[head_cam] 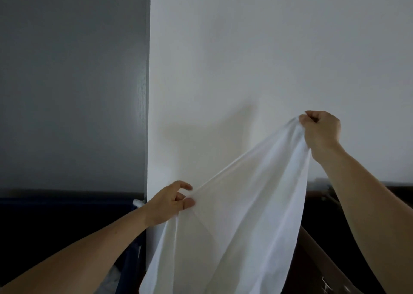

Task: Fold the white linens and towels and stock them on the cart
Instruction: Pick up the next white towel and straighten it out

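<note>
Linen (245,204) first: a thin white sheet, up in the air in front of me, held by both hands and hanging from the stretch of edge between them. My right hand (319,130) is a closed fist round a bunched corner, and it is the higher of the two. My left hand (172,199) is lower and off to the left, pinching the edge between thumb and bent fingers, with the forefinger lifted clear of the cloth.

The taut edge therefore runs on a slant, low at the left and high at the right, and the body of the cloth falls away below that line. I judge the next move turns on this slant. The left hand needs to come level with the right, or slide outward to find its own corner, before one edge can be matched to another. Whether the left holds a corner or only a midpoint I cannot tell.

Behind the cloth is a plain white wall (245,47), with a grey panel (73,81) to its left. Low down all is dim: a dark blue frame (67,215) on the left, dark furniture (335,271) on the right. The sheet's bottom is cut off by the lower border, and I cannot make out any cart.
</note>
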`<state>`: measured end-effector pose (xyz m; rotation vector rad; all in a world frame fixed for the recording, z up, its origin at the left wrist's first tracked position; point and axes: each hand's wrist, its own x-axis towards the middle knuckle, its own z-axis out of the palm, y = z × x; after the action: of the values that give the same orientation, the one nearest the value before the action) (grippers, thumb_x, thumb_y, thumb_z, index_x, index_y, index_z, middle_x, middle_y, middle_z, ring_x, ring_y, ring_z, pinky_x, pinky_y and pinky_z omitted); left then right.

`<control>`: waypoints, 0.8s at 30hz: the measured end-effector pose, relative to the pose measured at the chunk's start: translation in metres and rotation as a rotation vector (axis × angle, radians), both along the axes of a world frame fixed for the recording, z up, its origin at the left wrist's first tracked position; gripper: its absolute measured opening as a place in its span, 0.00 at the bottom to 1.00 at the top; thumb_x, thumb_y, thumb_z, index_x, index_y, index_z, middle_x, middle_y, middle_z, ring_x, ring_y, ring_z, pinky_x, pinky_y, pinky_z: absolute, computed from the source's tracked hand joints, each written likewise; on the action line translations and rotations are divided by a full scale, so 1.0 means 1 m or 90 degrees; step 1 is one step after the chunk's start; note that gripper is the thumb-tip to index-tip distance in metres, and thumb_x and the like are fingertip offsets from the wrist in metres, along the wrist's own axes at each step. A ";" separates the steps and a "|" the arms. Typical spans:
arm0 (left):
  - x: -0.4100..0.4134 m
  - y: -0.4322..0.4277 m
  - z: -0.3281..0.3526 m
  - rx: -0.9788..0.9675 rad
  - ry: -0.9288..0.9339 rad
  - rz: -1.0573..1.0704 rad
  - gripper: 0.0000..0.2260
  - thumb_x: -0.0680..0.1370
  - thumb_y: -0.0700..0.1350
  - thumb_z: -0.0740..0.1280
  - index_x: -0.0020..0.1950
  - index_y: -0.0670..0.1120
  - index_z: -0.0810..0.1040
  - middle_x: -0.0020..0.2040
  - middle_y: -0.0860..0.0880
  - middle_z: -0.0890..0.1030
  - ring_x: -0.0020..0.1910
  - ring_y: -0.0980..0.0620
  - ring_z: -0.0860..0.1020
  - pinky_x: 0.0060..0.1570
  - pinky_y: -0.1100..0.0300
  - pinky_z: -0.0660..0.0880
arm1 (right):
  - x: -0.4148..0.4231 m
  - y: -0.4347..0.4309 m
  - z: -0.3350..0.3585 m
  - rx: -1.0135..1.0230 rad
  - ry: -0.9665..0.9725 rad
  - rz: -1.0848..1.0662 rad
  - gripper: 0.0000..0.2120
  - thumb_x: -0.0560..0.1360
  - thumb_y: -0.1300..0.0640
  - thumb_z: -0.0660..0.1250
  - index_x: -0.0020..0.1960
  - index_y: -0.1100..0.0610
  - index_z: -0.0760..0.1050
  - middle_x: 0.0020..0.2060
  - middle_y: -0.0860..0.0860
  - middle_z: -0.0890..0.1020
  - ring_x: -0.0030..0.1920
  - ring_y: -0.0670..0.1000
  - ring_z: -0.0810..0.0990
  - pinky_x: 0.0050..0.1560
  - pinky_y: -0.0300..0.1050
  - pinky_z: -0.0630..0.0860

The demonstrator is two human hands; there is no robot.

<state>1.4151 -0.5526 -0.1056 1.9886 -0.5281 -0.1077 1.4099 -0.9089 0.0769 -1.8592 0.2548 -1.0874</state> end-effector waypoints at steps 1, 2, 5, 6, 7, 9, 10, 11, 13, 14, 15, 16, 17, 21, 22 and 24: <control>-0.001 0.001 0.001 -0.007 0.034 -0.017 0.14 0.76 0.53 0.72 0.59 0.51 0.78 0.48 0.47 0.86 0.47 0.49 0.84 0.55 0.51 0.80 | 0.000 -0.002 0.000 0.004 -0.001 -0.002 0.13 0.79 0.55 0.67 0.62 0.57 0.79 0.47 0.46 0.79 0.50 0.48 0.77 0.51 0.40 0.71; -0.001 0.002 0.003 -0.017 0.069 -0.032 0.13 0.75 0.51 0.73 0.57 0.47 0.81 0.49 0.47 0.86 0.49 0.48 0.84 0.58 0.49 0.79 | 0.000 -0.003 0.000 0.011 -0.002 -0.003 0.14 0.79 0.55 0.67 0.62 0.57 0.79 0.46 0.45 0.79 0.50 0.48 0.77 0.51 0.40 0.71; -0.001 0.009 0.003 -0.072 0.161 -0.036 0.15 0.74 0.47 0.74 0.56 0.40 0.82 0.53 0.42 0.85 0.56 0.39 0.81 0.63 0.43 0.75 | 0.000 -0.005 0.001 0.032 -0.004 0.004 0.14 0.79 0.55 0.68 0.62 0.57 0.79 0.43 0.42 0.78 0.49 0.47 0.77 0.50 0.39 0.71; -0.001 0.012 0.003 -0.093 0.185 -0.025 0.17 0.74 0.47 0.74 0.56 0.37 0.82 0.54 0.39 0.84 0.57 0.36 0.80 0.63 0.41 0.74 | 0.000 -0.005 0.000 0.029 -0.003 0.005 0.14 0.79 0.55 0.67 0.62 0.57 0.79 0.43 0.42 0.78 0.49 0.47 0.77 0.50 0.39 0.71; -0.001 0.014 0.004 -0.110 0.203 -0.014 0.19 0.73 0.47 0.74 0.57 0.36 0.81 0.55 0.37 0.83 0.57 0.35 0.80 0.64 0.41 0.73 | -0.001 -0.004 0.000 0.022 -0.003 0.004 0.13 0.79 0.55 0.67 0.62 0.57 0.79 0.44 0.43 0.78 0.49 0.47 0.77 0.50 0.40 0.71; -0.001 0.017 0.010 -0.131 0.220 0.012 0.21 0.71 0.48 0.75 0.57 0.35 0.81 0.57 0.35 0.82 0.53 0.38 0.81 0.64 0.42 0.73 | -0.004 -0.003 0.000 0.013 -0.002 0.014 0.13 0.79 0.55 0.68 0.62 0.56 0.80 0.48 0.46 0.81 0.50 0.48 0.78 0.51 0.41 0.73; -0.001 0.016 0.016 -0.130 0.214 0.024 0.22 0.70 0.49 0.75 0.57 0.35 0.81 0.57 0.36 0.82 0.51 0.40 0.80 0.63 0.43 0.73 | -0.006 -0.003 0.001 0.015 0.005 0.040 0.13 0.78 0.56 0.68 0.61 0.56 0.80 0.50 0.48 0.82 0.50 0.48 0.79 0.51 0.42 0.74; -0.001 0.012 0.022 -0.125 0.201 0.032 0.22 0.70 0.49 0.76 0.56 0.36 0.81 0.56 0.37 0.82 0.50 0.42 0.80 0.60 0.43 0.74 | -0.009 -0.002 0.002 0.014 0.018 0.085 0.12 0.78 0.56 0.69 0.60 0.56 0.80 0.52 0.50 0.83 0.50 0.49 0.80 0.51 0.43 0.76; 0.002 0.000 0.039 -0.135 0.174 0.043 0.20 0.70 0.49 0.76 0.54 0.36 0.82 0.51 0.39 0.84 0.47 0.43 0.80 0.51 0.46 0.75 | -0.017 0.006 0.001 -0.025 0.079 0.203 0.09 0.78 0.58 0.70 0.58 0.57 0.81 0.53 0.55 0.84 0.49 0.52 0.81 0.52 0.47 0.79; 0.004 -0.008 0.048 -0.152 0.162 0.047 0.18 0.70 0.47 0.77 0.53 0.36 0.82 0.48 0.40 0.84 0.44 0.45 0.81 0.49 0.48 0.76 | -0.021 0.012 -0.002 -0.072 0.124 0.258 0.09 0.78 0.59 0.70 0.57 0.57 0.81 0.53 0.57 0.84 0.50 0.53 0.81 0.53 0.50 0.79; 0.006 -0.017 0.058 -0.169 0.147 0.048 0.14 0.71 0.46 0.77 0.50 0.37 0.83 0.45 0.42 0.85 0.41 0.47 0.82 0.44 0.54 0.78 | -0.024 0.021 -0.006 -0.125 0.173 0.312 0.08 0.77 0.59 0.70 0.56 0.57 0.81 0.54 0.57 0.84 0.50 0.53 0.82 0.54 0.50 0.78; 0.007 -0.027 0.067 -0.174 0.124 0.042 0.11 0.71 0.45 0.77 0.48 0.39 0.84 0.43 0.44 0.85 0.39 0.49 0.83 0.41 0.57 0.79 | -0.027 0.031 -0.013 -0.171 0.219 0.371 0.07 0.77 0.60 0.70 0.55 0.55 0.82 0.56 0.55 0.84 0.50 0.51 0.82 0.55 0.48 0.78; 0.008 -0.037 0.076 -0.165 0.091 0.030 0.09 0.71 0.44 0.77 0.46 0.41 0.84 0.41 0.45 0.85 0.37 0.51 0.83 0.38 0.59 0.79 | -0.030 0.042 -0.020 -0.215 0.262 0.432 0.06 0.77 0.61 0.71 0.52 0.53 0.82 0.58 0.53 0.83 0.50 0.48 0.82 0.56 0.45 0.77; 0.003 -0.069 0.099 -0.098 -0.022 -0.034 0.05 0.72 0.45 0.77 0.41 0.45 0.85 0.36 0.49 0.83 0.35 0.55 0.80 0.38 0.62 0.78 | -0.033 0.072 -0.051 -0.308 0.352 0.596 0.06 0.77 0.60 0.71 0.45 0.50 0.81 0.67 0.43 0.77 0.58 0.42 0.80 0.60 0.39 0.75; 0.002 -0.072 0.101 -0.087 -0.038 -0.051 0.05 0.73 0.46 0.76 0.42 0.45 0.85 0.37 0.50 0.83 0.36 0.56 0.80 0.39 0.63 0.77 | -0.033 0.074 -0.058 -0.263 0.349 0.636 0.05 0.77 0.61 0.70 0.46 0.51 0.81 0.65 0.43 0.78 0.60 0.43 0.80 0.60 0.41 0.76; 0.000 -0.073 0.104 -0.059 -0.065 -0.067 0.07 0.74 0.47 0.75 0.45 0.44 0.85 0.40 0.47 0.85 0.39 0.55 0.81 0.42 0.61 0.78 | -0.033 0.074 -0.068 -0.152 0.342 0.678 0.04 0.78 0.62 0.69 0.47 0.54 0.81 0.58 0.45 0.83 0.56 0.48 0.82 0.58 0.47 0.79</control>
<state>1.4146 -0.6253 -0.0012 1.8831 -0.6923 -0.0466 1.3772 -0.8345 0.0093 -2.0331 -0.5470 0.1206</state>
